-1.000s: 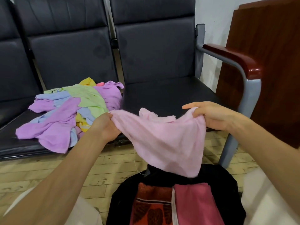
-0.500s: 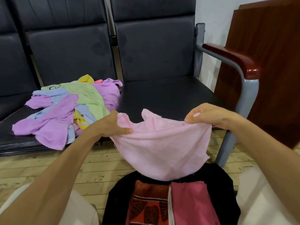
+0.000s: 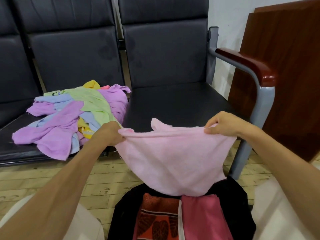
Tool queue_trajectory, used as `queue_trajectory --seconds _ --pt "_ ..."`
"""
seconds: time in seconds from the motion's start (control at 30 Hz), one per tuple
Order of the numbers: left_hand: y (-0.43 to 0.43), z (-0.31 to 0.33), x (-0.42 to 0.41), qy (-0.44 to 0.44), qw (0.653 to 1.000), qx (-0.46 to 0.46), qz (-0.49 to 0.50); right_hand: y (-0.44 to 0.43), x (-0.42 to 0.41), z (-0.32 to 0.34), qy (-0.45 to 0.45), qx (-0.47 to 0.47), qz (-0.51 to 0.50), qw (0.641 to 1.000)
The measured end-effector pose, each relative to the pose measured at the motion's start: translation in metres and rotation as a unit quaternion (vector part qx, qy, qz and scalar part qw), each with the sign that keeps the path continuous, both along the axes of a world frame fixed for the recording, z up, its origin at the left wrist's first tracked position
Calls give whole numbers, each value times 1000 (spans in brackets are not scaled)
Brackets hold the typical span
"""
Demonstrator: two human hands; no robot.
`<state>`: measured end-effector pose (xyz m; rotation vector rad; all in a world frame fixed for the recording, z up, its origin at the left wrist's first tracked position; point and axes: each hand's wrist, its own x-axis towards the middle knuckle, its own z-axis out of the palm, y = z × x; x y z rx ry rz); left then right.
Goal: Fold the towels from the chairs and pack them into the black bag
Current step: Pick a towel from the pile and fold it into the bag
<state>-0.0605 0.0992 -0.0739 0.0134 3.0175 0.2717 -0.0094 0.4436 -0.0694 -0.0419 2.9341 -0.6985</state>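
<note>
1. Shows a pink towel (image 3: 173, 158) stretched in the air directly above the black bag (image 3: 121, 215). Hangs unfolded, with the lowest fold just reaching the bag's mouth.
2. Left hand (image 3: 110, 134), above and left of the bag: grip clenched on one top corner of the towel. Right hand (image 3: 223, 125), above and right of the bag: grip pinching the opposite corner between thumb and curled fingers.
3. Inside the bag, two folded pieces side by side: an orange patterned towel (image 3: 155, 219) and a rose towel (image 3: 204, 219).
4. Beyond the bag and to its left, a pile of loose towels (image 3: 69, 118) on a chair seat (image 3: 173, 104), not yet folded.
5. Likely risk: a lopsided fold, since an extra flap sticks up behind the taut top edge and the left corner looks bunched. Would come from bringing the corners together without first squaring them.
6. Second risk: the dangling lower edge dragging across the folded pieces in the bag and rumpling them, or catching on the bag's rim, if lowered before being folded.
7. Third risk: a corner slipping free and dropping onto the wooden floor (image 3: 52, 179) beside the bag, given such small pinches on soft cloth.
8. Compared with a second ago: top edge now pulled straighter, cloth hanging wider instead of tapering to a point, right fingers curled instead of extended. Pile and bag contents unchanged.
</note>
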Motion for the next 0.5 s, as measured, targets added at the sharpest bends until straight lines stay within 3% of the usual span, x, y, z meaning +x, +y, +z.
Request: queue_trajectory --seconds 0.1,0.2,0.33,0.5 --pt "1 -2 0 13 999 51 -4 2 1 -5 20 36 -29 999" --pt "5 2 6 22 965 260 11 4 1 -7 27 19 -59 998" --pt "12 10 14 -42 833 544 93 3 -1 -4 53 -39 -120 991" --pt "13 23 18 -121 649 742 118 -7 -1 0 90 -127 -172 973"
